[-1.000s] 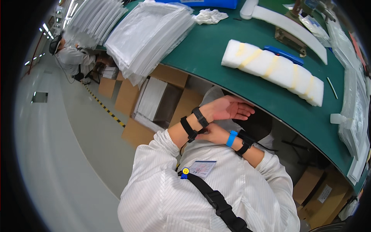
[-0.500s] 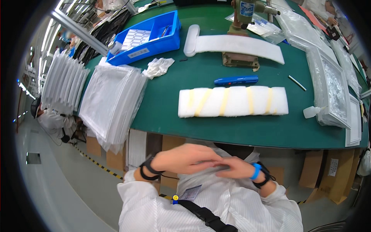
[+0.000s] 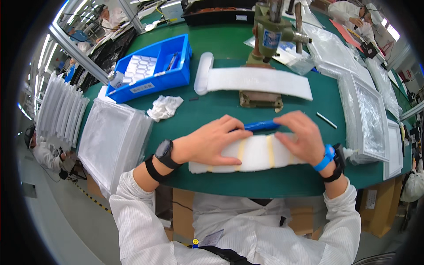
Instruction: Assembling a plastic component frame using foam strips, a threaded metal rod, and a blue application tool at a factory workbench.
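At ten o'clock from the middle of the view, a white strip label [image 3: 141, 88] with one line of dark characters sits on the front wall of the blue bin [image 3: 170, 82]. At one o'clock, a blue-and-white plate [image 3: 271, 39] marks the green press [image 3: 285, 31]. Just past twelve, a small white tag [image 3: 241, 17] stands on the black tray [image 3: 212, 18] (its print is too small to make out). At four o'clock, the cardboard box [image 3: 384, 207] bears a pale label [image 3: 371, 199], likewise illegible. At eight, yellow-and-black warning tape [image 3: 90, 196] runs along the floor [image 3: 48, 212]. At six, a yellow smiley-face clip [image 3: 195, 241] shows.
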Demonstrator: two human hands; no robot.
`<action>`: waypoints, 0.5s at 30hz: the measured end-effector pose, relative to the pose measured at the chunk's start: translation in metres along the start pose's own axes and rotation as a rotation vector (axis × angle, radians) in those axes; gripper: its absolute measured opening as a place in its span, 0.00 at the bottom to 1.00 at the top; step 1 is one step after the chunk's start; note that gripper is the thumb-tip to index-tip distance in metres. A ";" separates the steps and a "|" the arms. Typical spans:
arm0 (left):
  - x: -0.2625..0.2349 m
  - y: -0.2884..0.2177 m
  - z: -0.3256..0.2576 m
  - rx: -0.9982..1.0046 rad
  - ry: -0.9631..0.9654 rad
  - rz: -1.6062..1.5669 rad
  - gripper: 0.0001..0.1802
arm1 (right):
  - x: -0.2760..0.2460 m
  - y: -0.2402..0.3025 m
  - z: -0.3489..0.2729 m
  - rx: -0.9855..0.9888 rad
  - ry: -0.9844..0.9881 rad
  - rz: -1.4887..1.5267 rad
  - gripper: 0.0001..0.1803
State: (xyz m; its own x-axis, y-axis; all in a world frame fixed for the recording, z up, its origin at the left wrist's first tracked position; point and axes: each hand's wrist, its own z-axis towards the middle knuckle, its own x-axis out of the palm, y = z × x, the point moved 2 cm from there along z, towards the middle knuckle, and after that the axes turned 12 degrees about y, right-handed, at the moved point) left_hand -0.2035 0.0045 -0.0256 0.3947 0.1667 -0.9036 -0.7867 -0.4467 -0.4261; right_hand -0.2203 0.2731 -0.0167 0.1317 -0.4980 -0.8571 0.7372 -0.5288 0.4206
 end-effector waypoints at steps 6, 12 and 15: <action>-0.010 0.041 -0.027 -0.016 0.020 -0.383 0.26 | 0.024 0.002 0.002 0.040 0.080 0.050 0.11; -0.009 0.058 -0.027 -0.073 -0.017 -0.597 0.20 | 0.015 0.001 0.000 0.118 0.082 0.107 0.11; -0.006 0.070 -0.034 -0.121 -0.063 -0.644 0.18 | 0.016 0.006 0.001 0.158 0.111 0.108 0.10</action>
State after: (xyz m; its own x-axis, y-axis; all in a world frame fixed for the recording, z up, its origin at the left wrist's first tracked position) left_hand -0.2448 -0.0579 -0.0490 0.7370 0.4836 -0.4722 -0.3421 -0.3357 -0.8777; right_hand -0.2149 0.2612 -0.0275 0.2827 -0.4836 -0.8284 0.6030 -0.5820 0.5456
